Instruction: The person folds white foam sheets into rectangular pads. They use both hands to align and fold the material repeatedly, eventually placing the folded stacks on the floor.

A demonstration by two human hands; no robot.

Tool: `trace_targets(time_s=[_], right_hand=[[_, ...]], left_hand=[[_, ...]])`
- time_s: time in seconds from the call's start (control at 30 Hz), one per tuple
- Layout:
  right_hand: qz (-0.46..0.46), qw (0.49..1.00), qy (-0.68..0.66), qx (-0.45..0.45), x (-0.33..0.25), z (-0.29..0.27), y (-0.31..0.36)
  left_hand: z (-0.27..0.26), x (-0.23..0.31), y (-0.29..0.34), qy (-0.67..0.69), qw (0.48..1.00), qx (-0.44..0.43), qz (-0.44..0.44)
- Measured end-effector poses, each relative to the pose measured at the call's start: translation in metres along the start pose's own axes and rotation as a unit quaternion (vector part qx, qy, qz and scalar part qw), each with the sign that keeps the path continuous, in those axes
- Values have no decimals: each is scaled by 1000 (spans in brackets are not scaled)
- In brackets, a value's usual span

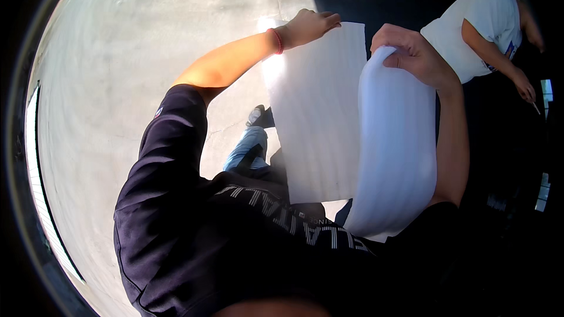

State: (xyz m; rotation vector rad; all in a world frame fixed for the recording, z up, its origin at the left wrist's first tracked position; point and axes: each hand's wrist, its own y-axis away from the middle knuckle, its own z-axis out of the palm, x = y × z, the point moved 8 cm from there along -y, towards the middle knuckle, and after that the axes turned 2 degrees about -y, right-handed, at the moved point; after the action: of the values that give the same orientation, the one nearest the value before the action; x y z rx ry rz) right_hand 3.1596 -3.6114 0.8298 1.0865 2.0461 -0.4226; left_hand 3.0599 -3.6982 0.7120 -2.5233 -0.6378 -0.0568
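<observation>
In front of my chest hangs a thin white foam sheet (pixel 320 105), its flat part lit from the left. My left hand (pixel 308 27), with a red band at the wrist, is closed at the sheet's top edge; the fingertips bend over it. On the other side, my right hand (pixel 408 53) pinches the top of a curled white foam piece (pixel 399 135), which bows down toward my dark sweatshirt. Whether the flat and the curled parts are one sheet or two, I cannot tell.
A pale concrete floor (pixel 117 94) spreads out at the left in sunlight. At the far right, a person in a white T-shirt (pixel 487 17) stands in deep shadow, a thin stick-like thing in one hand. My jeans (pixel 249 147) and one shoe show below the sheet.
</observation>
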Motion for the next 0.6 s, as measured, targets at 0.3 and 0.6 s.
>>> trace_targets(time_s=[0.3,0.6], right_hand=[[143,961,194,136,138,-127,-186],[91,876,408,241,229,-290,-244]], left_hand=[[-3,-165,-169,327,940,-33,-93],[58,-262,-348,336,926,-169,-7]])
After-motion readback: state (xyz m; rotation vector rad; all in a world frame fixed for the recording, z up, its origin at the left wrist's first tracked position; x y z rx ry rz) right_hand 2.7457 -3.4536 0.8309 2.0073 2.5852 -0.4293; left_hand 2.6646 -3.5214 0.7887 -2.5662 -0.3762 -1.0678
